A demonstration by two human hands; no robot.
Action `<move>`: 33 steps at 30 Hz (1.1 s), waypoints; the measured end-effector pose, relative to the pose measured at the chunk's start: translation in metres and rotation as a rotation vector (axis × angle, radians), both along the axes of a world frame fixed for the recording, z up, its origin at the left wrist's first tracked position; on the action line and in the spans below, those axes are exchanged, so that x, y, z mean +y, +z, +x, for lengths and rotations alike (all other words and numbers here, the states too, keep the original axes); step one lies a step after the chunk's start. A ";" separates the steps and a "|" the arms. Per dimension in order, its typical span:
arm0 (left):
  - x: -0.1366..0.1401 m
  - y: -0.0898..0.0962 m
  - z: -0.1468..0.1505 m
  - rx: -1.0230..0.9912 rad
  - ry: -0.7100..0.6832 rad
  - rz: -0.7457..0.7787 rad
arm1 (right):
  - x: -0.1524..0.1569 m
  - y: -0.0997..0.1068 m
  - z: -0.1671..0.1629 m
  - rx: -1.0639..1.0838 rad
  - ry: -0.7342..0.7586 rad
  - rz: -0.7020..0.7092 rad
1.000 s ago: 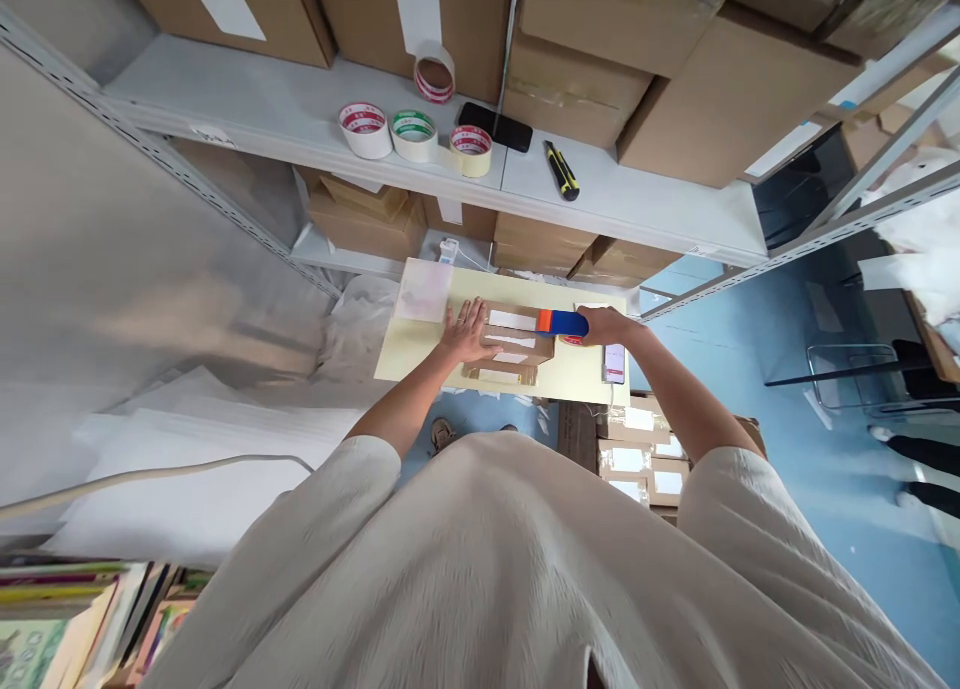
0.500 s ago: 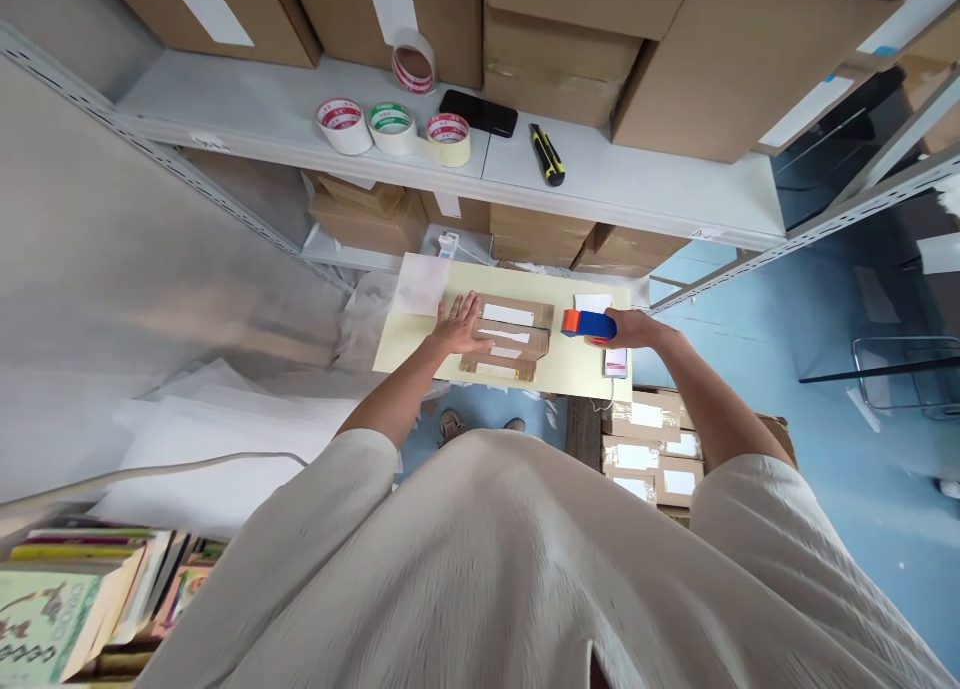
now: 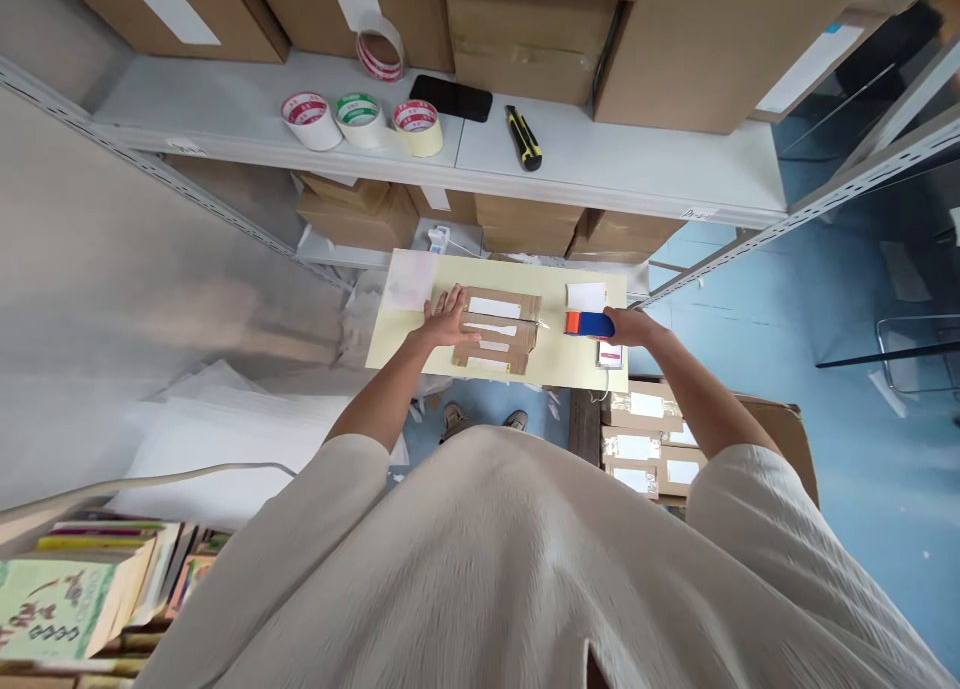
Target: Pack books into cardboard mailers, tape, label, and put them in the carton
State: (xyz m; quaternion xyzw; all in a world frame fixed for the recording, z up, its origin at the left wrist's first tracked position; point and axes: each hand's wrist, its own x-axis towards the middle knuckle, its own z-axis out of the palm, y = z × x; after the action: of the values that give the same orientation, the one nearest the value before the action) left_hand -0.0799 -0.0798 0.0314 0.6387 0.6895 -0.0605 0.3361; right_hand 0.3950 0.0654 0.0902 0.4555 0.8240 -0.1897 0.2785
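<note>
A flat cardboard package with white paper labels lies on a pale yellow board. My left hand rests on the left end of this package, fingers spread. To the right of it, my right hand is wrapped around a blue and orange tape dispenser, held apart from the package. A small whitish piece, perhaps tape, sticks out at the package's right end. Near the dispenser are a white paper slip and a phone-like device with a cable, partly covered by the dispenser.
On the grey shelf ahead are several tape rolls, a black phone, a yellow-black utility knife and large cardboard boxes. Labelled packages are stacked at lower right. White sheets and books lie left.
The view has shifted a little. My right hand and the tape dispenser have moved slightly right, away from the package, widening the gap. My left hand stays on the package.
</note>
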 end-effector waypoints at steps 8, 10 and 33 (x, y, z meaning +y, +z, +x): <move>0.007 -0.001 0.009 -0.048 0.094 0.006 | -0.014 -0.020 -0.067 -0.087 0.081 0.009; 0.008 -0.002 0.009 -0.067 0.105 0.008 | -0.014 -0.020 -0.083 -0.097 0.102 0.023; 0.011 0.000 0.011 -0.129 0.101 -0.008 | -0.040 -0.038 -0.133 -0.145 0.134 0.125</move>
State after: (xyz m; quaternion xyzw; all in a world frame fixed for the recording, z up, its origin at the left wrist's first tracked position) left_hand -0.0685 -0.0689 0.0316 0.6041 0.6975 -0.0049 0.3853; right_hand 0.2620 0.0249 0.0521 0.4285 0.8405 -0.0858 0.3204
